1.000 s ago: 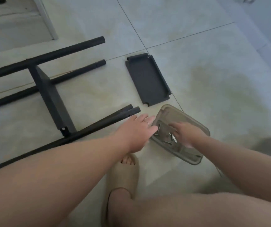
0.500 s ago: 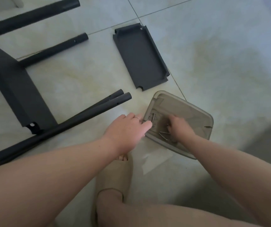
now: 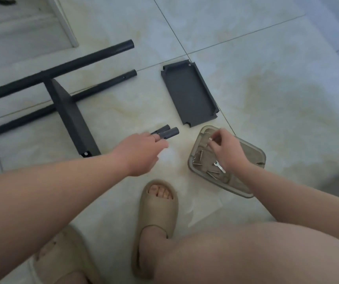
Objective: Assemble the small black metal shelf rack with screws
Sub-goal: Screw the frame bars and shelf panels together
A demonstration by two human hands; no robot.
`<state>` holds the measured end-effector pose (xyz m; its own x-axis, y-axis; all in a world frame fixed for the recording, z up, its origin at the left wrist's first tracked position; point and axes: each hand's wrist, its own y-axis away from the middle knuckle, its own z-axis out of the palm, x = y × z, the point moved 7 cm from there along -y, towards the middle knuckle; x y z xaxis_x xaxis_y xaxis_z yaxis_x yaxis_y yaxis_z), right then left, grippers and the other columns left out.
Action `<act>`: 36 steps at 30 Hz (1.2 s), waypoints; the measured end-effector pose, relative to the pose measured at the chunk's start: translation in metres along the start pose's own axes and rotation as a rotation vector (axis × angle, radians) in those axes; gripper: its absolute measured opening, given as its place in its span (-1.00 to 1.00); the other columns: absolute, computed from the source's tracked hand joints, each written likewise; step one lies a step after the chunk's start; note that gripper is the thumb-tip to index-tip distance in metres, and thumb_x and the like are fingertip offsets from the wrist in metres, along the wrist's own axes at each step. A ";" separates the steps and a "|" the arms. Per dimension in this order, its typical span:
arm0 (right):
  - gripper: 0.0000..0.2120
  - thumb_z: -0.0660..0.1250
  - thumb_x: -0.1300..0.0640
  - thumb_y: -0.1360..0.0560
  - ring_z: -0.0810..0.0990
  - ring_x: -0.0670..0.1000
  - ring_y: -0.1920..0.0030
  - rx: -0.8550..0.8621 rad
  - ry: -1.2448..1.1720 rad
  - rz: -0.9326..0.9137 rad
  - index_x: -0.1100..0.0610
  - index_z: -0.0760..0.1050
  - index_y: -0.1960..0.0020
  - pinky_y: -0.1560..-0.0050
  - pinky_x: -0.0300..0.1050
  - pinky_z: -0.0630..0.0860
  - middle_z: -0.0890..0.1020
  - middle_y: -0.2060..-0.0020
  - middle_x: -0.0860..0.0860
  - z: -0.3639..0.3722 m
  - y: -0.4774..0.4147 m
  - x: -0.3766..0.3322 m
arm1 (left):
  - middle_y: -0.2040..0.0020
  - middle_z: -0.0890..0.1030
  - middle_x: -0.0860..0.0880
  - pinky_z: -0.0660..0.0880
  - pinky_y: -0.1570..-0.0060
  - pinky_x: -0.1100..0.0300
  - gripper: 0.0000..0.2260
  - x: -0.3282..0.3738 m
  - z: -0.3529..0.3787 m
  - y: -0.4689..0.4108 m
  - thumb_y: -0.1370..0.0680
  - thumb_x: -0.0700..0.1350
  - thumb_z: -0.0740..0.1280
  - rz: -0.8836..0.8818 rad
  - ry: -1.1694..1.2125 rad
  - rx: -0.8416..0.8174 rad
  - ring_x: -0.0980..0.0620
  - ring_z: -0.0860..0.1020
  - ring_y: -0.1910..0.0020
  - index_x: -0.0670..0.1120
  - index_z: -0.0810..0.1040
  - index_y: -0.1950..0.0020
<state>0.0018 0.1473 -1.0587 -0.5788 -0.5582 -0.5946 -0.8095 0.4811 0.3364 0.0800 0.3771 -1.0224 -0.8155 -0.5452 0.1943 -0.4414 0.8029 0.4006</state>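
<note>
— Hands, what are they doing?
— Left hand [image 3: 140,152] is reaching out, fingers loosely straight, touching the round ends of two black metal tubes [image 3: 169,132]. Right hand [image 3: 228,152] is pinching a small shiny piece [image 3: 210,138] over the cloudy plastic tray [image 3: 256,154], hiding part of it.
— And the rack?
— Its half-built frame [image 3: 70,117] is lying on the glossy tiled floor [image 3: 267,58], left of a flat black shelf panel [image 3: 189,93]. Screws [image 3: 200,156] and a little wrench [image 3: 219,167] are lying in the tray.

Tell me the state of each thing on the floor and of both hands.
Loose black metal shelf panel: flat, rim up, unattached.
Black metal tube frame: lying down, one panel attached.
Clear plastic tray: open, holding screws, small wrench.
Left hand: open, at tube ends.
Right hand: pinching small shiny part.
</note>
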 end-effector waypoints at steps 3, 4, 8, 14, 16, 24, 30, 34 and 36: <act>-0.94 0.39 0.15 -0.55 0.55 -0.12 0.22 -0.024 -0.115 -0.066 0.04 0.52 0.04 0.24 -0.35 0.42 0.60 0.23 -0.09 -0.002 0.013 -0.056 | -0.31 0.48 -0.02 0.45 -0.15 0.01 -0.69 -0.039 -0.033 0.032 -0.63 0.00 0.21 -0.150 0.001 0.013 -0.09 0.42 -0.30 0.05 0.38 -0.38; -0.93 0.40 0.17 -0.54 0.56 -0.11 0.27 -0.043 -0.141 -0.087 0.03 0.53 0.07 0.26 -0.34 0.43 0.61 0.28 -0.10 -0.002 0.018 -0.075 | -0.32 0.48 -0.01 0.45 -0.14 0.02 -0.69 -0.052 -0.042 0.044 -0.63 0.01 0.21 -0.221 0.030 0.016 -0.08 0.42 -0.31 0.06 0.39 -0.38; -0.85 0.34 0.24 -0.51 0.58 -0.12 0.40 -0.195 -0.123 -0.170 0.02 0.51 0.16 0.32 -0.24 0.48 0.59 0.44 -0.11 0.014 0.043 -0.147 | -0.27 0.55 -0.04 0.48 -0.19 -0.03 -0.71 -0.095 -0.058 0.098 -0.63 0.01 0.24 -0.463 0.275 0.051 -0.10 0.50 -0.24 0.04 0.44 -0.35; -0.90 0.32 0.28 -0.44 0.65 0.16 0.17 -0.338 0.012 -0.210 0.11 0.50 0.10 0.13 0.04 0.59 0.67 0.30 0.06 0.067 0.076 -0.213 | -0.23 0.57 -0.05 0.46 -0.13 0.08 -0.73 -0.141 -0.041 0.163 -0.62 -0.04 0.29 -0.562 0.360 -0.067 -0.07 0.51 -0.16 -0.04 0.50 -0.32; -0.92 0.35 0.29 -0.47 0.67 0.13 0.18 -0.393 0.011 -0.195 0.14 0.51 0.08 0.12 0.06 0.61 0.71 0.27 0.09 0.087 0.079 -0.223 | -0.24 0.57 -0.07 0.47 -0.17 0.07 -0.72 -0.158 -0.035 0.171 -0.63 -0.04 0.30 -0.611 0.424 -0.080 -0.09 0.53 -0.19 -0.08 0.53 -0.31; -0.90 0.46 0.29 -0.52 0.60 -0.02 0.34 -0.535 -0.133 -0.258 0.22 0.53 0.09 0.20 -0.07 0.62 0.61 0.31 0.05 0.140 0.075 -0.225 | -0.35 0.54 -0.04 0.42 -0.36 -0.05 -0.57 -0.187 0.040 0.150 -0.55 0.07 0.43 -0.601 0.630 -0.305 -0.10 0.49 -0.32 -0.07 0.54 -0.37; -0.91 0.45 0.33 -0.52 0.60 0.16 0.35 -0.623 -0.222 -0.280 0.23 0.54 0.07 0.30 0.06 0.53 0.64 0.27 0.22 0.177 0.074 -0.217 | -0.08 0.67 0.01 0.53 -0.18 0.05 -0.72 -0.183 0.085 0.131 -0.51 0.15 0.45 -0.534 0.806 -0.165 0.00 0.60 -0.06 0.01 0.66 -0.10; -0.91 0.44 0.39 -0.50 0.61 -0.04 0.35 -0.673 -0.317 -0.280 0.25 0.57 0.09 0.30 -0.25 0.50 0.65 0.31 0.18 0.194 0.075 -0.208 | 0.17 0.68 0.07 0.59 0.05 0.10 -0.79 -0.177 0.102 0.138 -0.47 0.14 0.48 -0.533 0.925 -0.056 0.09 0.65 0.19 0.04 0.63 0.03; -0.93 0.43 0.40 -0.50 0.67 -0.03 0.28 -0.686 -0.350 -0.283 0.29 0.58 0.06 0.21 -0.28 0.53 0.66 0.28 0.17 0.197 0.077 -0.205 | 0.10 0.68 0.05 0.57 0.05 0.09 -0.74 -0.173 0.105 0.141 -0.47 0.13 0.48 -0.534 0.895 -0.019 0.06 0.63 0.15 0.02 0.64 -0.05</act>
<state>0.0773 0.4322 -1.0551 -0.3712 -0.2981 -0.8794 -0.8663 -0.2298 0.4435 0.1200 0.6098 -1.0940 0.0632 -0.8142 0.5771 -0.6513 0.4045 0.6420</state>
